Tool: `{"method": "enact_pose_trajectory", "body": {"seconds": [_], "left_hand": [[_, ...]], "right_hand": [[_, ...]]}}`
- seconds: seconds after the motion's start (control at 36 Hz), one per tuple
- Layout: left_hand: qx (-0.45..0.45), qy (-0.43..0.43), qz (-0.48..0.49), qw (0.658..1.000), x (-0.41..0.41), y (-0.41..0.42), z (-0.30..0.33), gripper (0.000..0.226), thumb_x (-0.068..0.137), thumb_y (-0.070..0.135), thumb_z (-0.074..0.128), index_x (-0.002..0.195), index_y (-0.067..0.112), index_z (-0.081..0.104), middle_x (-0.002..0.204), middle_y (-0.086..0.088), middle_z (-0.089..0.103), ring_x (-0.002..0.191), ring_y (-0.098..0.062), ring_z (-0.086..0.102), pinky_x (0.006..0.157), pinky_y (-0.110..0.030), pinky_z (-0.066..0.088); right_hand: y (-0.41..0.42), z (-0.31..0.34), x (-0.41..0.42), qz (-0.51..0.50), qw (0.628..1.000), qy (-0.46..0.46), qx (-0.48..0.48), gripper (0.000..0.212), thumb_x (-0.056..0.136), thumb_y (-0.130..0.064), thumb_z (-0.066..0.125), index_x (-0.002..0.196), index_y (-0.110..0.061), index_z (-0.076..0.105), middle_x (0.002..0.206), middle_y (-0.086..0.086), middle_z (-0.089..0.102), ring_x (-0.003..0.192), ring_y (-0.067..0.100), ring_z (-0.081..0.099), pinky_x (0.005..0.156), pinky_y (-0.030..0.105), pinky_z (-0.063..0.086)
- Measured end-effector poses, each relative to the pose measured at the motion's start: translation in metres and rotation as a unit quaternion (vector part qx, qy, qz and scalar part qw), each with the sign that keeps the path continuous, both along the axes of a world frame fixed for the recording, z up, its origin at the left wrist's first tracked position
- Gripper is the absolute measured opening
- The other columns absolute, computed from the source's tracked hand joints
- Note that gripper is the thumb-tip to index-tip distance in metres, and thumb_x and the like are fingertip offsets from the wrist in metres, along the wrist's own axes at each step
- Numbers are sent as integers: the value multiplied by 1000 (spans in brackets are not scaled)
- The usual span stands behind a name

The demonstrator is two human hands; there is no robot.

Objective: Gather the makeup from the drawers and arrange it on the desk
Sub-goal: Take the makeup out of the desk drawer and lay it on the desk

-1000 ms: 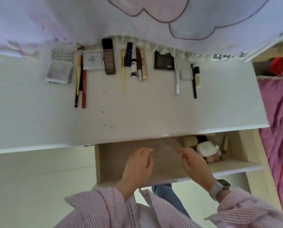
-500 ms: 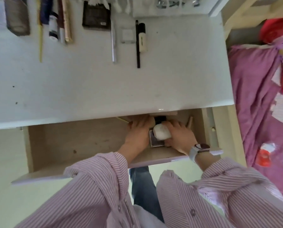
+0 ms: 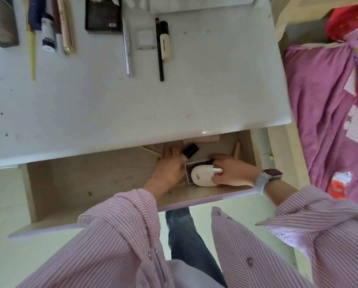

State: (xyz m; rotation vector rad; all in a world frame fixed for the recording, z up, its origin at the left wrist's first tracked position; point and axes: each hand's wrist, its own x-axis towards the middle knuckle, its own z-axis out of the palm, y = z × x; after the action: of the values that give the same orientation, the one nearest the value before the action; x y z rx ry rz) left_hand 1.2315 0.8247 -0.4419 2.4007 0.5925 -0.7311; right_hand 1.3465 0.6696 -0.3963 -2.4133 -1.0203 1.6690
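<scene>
Hands meet in the right end of the open drawer (image 3: 103, 179), which is pulled out from under the white desk (image 3: 132, 104). The left hand (image 3: 169, 167) lies palm down on the drawer floor with its fingers reaching toward a bottle with a black cap (image 3: 44, 151) — wait, that bottle (image 3: 43, 152) sits at the fingertips; whether the fingers are wrapped round it or only touch it I cannot tell. The right hand (image 3: 232, 173), a watch (image 3: 267, 179) on its wrist, has its fingers curled round a white rounded case (image 3: 202, 178), which rests on a flat box (image 3: 189, 167) near the drawer's front wall. More pale tubes (image 3: 194, 140) lie at the back of the drawer, partly hidden under the desk edge. On the desk, along its far side, makeup lies in a row — a dark palette (image 3: 103, 16), a silver pen (image 3: 127, 46), a small white compact (image 3: 146, 39), a black pencil (image 3: 159, 48) and a cream tube (image 3: 165, 41) just beside it.
</scene>
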Motion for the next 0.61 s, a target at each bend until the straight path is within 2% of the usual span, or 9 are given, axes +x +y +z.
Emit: {"method": "enact_pose_trajectory", "body": {"seconds": [0.11, 0.22, 0.28, 0.36, 0.44, 0.53, 0.61], "left_hand": [[-42, 37, 22, 998, -3, 3, -2, 57, 83, 24, 60, 133, 7, 38, 140, -19, 29, 121, -35, 41, 94, -35, 39], [-68, 30, 77, 994, -7, 2, -2, 58, 80, 22, 63, 131, 8, 40, 137, -15, 34, 114, -33, 47, 84, -31, 40], [-80, 11, 105, 991, -7, -1, -2, 57, 78, 21, 64, 127, 7, 40, 128, -15, 45, 108, -33, 51, 79, -32, 41], [-97, -11, 115, 989, -3, -7, -2, 51, 77, 22, 64, 121, 9, 41, 111, -13, 59, 98, -33, 57, 70, -30, 41], [-114, -25, 113, 987, 5, -14, -3, 49, 77, 21, 63, 118, 12, 39, 107, -11, 59, 95, -30, 58, 76, -34, 47], [-113, -30, 81, 990, 10, -16, -4, 53, 78, 22, 62, 125, 15, 38, 111, -11, 57, 98, -30, 56, 78, -33, 46], [-119, -22, 29, 992, 13, -10, -3, 60, 78, 23, 63, 131, 19, 35, 115, -11, 55, 101, -30, 55, 80, -33, 45]], "right_hand": [[6, 1, -3, 61, 997, -42, -14, 35, 84, -35, 54, 113, -16, 54, 136, 7, 45, 130, 25, 35, 104, 48, 25], [3, -1, -3, 98, 992, -69, -33, 47, 87, -40, 51, 129, -20, 47, 144, 9, 36, 134, 30, 28, 110, 45, 19], [-1, -3, -4, 66, 996, -46, -29, 53, 88, -40, 50, 138, -24, 38, 147, 8, 31, 129, 31, 35, 107, 38, 28], [-8, -1, -7, -10, 1000, -17, -2, 55, 88, -33, 51, 140, -26, 34, 148, 6, 25, 116, 29, 49, 92, 27, 40], [-15, -1, -11, -45, 998, -19, 26, 46, 89, -28, 51, 132, -18, 41, 147, 5, 23, 106, 27, 54, 81, 22, 41], [-17, -1, -14, -70, 996, -28, 40, 43, 88, -28, 52, 129, -16, 45, 141, 7, 29, 103, 27, 55, 81, 22, 44], [-17, -1, -17, -80, 996, -29, 38, 47, 88, -28, 51, 133, -20, 42, 130, 8, 46, 96, 25, 58, 77, 24, 48]]}}
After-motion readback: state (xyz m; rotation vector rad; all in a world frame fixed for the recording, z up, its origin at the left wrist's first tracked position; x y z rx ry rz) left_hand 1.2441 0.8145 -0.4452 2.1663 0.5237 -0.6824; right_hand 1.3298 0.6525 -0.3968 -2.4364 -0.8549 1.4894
